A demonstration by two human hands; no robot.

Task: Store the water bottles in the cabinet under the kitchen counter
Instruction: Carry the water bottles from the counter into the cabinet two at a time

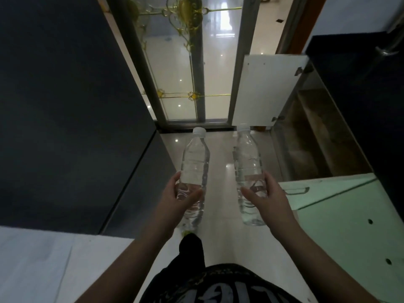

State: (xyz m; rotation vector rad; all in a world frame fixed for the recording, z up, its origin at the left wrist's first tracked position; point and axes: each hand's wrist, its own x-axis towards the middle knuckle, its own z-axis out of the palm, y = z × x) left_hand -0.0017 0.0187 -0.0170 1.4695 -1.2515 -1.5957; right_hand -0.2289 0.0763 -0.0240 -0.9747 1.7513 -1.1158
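Head view, listed left to right against the open cabinet (310,136) under the dark counter (358,88). No brand or label can be read on either bottle; the white print on the person's black shirt (218,287) is cut off and illegible.

Far left of the cabinet: a dark panel (65,106). Between panel and cabinet: a glass door with gold scrollwork (185,62), beyond a glossy tiled floor (220,154).

Left hand (177,193): curled round the lower half of a clear water bottle (194,167), white cap pointing away, well left of the cabinet.

Right hand (266,197): gripping the lower half of a second clear bottle (248,162), cap likewise away, just left of the cabinet opening and near its white open door (266,88).

Nearer the person than the cabinet: a pale green cabinet front (341,215) with a handle.
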